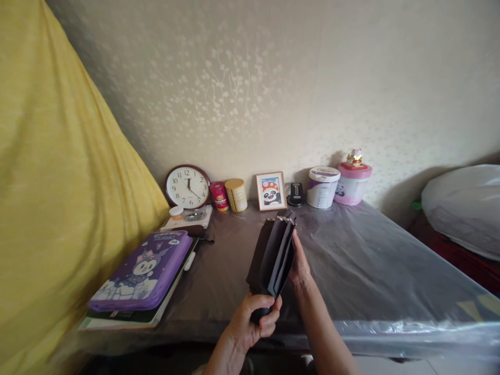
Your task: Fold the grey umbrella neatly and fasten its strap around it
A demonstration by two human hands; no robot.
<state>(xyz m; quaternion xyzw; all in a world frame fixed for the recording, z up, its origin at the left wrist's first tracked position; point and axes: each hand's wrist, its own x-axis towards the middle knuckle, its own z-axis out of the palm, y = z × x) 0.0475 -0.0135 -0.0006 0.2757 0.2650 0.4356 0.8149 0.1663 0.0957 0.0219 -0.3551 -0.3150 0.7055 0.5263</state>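
Both hands hold a dark folding umbrella (pixel 271 255) above the front middle of the bench (pixel 371 271), clear of its plastic-covered top. The long axis runs near upright and tilts slightly right: handle end low and toward the person, rib tips up and away.

The left hand (pixel 252 317) is at the bottom end, with its fingers (pixel 269 325) wrapped tight round the handle and fully closed on it. The right hand (pixel 300 263) is higher, pressed against the right side of the folded canopy. Its thumb lies along the fabric edge and the other fingers are hidden behind the cloth, so I cannot tell how far it is closed. The umbrella lies directly left of the right palm and directly above the left fist. The left hand has the firm hold.

- Left on the bench: purple pencil case (pixel 144 271), lying on books.
- Along the wall: wall clock (pixel 187 186), red tin (pixel 219 196), gold tin (pixel 236 195), framed panda picture (pixel 271 191), white tub (pixel 322 187), pink jar (pixel 352 183).
- Far left: yellow curtain (pixel 50 208).
- Far right: white bag (pixel 464 208).
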